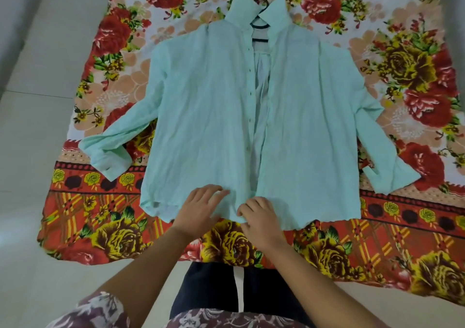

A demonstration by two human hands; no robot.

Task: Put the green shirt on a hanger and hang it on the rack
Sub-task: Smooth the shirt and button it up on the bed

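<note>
Green shirt (214, 106) flat, frame centre, on floral sheet (415, 76); black hanger (260, 24) already inside collar. Left hand (201, 208) open, flat on hem; right hand (259, 214) pinching placket edge. Likely buttoning step; next needs lowest button aligned.

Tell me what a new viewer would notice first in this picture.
A pale green shirt lies spread flat, front open, on a bright floral cloth. A dark hanger shows inside its collar at the top. Near the bottom, the left hand and the right hand rest at the hem.
</note>
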